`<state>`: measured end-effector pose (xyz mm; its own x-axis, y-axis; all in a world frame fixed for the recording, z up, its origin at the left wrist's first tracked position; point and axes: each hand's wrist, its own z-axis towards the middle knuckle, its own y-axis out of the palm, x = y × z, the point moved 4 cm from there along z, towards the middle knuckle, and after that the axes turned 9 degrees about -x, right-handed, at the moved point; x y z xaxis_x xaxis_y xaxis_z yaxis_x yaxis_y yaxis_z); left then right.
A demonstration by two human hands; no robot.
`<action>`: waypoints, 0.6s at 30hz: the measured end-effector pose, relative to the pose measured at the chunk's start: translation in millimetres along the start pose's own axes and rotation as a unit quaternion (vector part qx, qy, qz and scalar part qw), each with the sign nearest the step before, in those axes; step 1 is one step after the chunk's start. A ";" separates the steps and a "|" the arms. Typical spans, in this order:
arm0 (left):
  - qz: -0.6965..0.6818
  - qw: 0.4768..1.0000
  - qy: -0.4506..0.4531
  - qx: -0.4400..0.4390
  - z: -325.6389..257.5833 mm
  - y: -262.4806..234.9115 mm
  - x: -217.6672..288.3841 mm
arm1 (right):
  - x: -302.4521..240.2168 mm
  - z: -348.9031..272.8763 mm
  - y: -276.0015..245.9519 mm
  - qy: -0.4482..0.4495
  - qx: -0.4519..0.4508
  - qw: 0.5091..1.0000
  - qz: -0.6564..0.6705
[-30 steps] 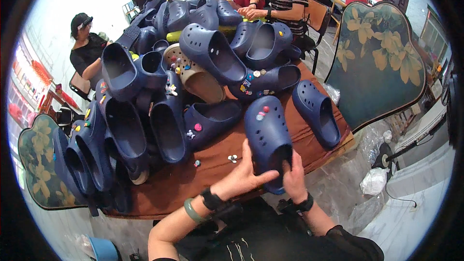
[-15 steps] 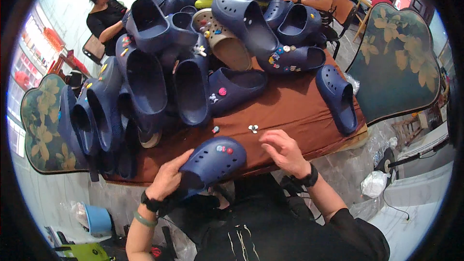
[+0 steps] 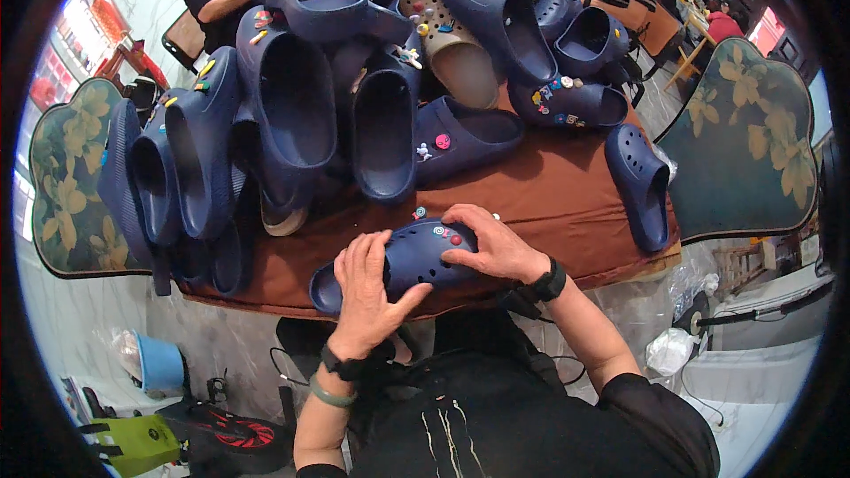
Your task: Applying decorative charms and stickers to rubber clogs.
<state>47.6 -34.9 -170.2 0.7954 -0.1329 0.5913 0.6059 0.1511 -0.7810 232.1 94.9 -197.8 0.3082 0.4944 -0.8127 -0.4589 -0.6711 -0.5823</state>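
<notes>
A navy foam clog [image 3: 414, 252] lies along the table's near edge, its toe to the right and its heel end to the left. My left hand [image 3: 367, 292] spans its foot opening, fingers over the far side and thumb spread toward the near side. Around the toe, my right hand [image 3: 498, 250] grips with thumb and fingers. Small swirl and red charms [image 3: 456, 240] sit on the clog's upper, between my right thumb and fingers. Just beyond it, a loose swirl charm [image 3: 420, 212] lies on the brown cloth. A white bit shows past my right knuckles, mostly hidden.
A large pile of navy clogs [image 3: 297, 102] covers the table's far and left parts, with one beige clog [image 3: 465, 71] among them. Another navy clog [image 3: 639, 186] lies at the right edge. Patterned chair backs [image 3: 744, 150] flank the brown-clothed table [image 3: 558, 195]. Two people sit across.
The clog has gone from being held at a tilt over the near edge to lying on the table. My right hand has come onto its toe, and my left hand has shifted over its opening.
</notes>
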 end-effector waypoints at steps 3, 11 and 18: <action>0.030 0.999 -0.005 0.042 1.2 13.9 -4.3 | -8.3 10.4 3.4 -0.017 -0.005 1.000 -0.005; 0.064 0.993 -0.012 0.102 0.2 19.7 -5.6 | -26.8 17.3 21.8 -0.029 0.169 0.974 -0.145; 0.071 0.990 -0.020 0.121 -4.3 22.9 -4.0 | -22.1 26.7 20.9 -0.017 0.187 0.969 -0.160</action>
<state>58.3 -35.1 -191.3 0.8700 -0.0549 0.4900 0.4694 0.3969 -0.7888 193.5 84.7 -191.5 0.4606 0.6664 -0.5863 -0.6156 -0.2360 -0.7519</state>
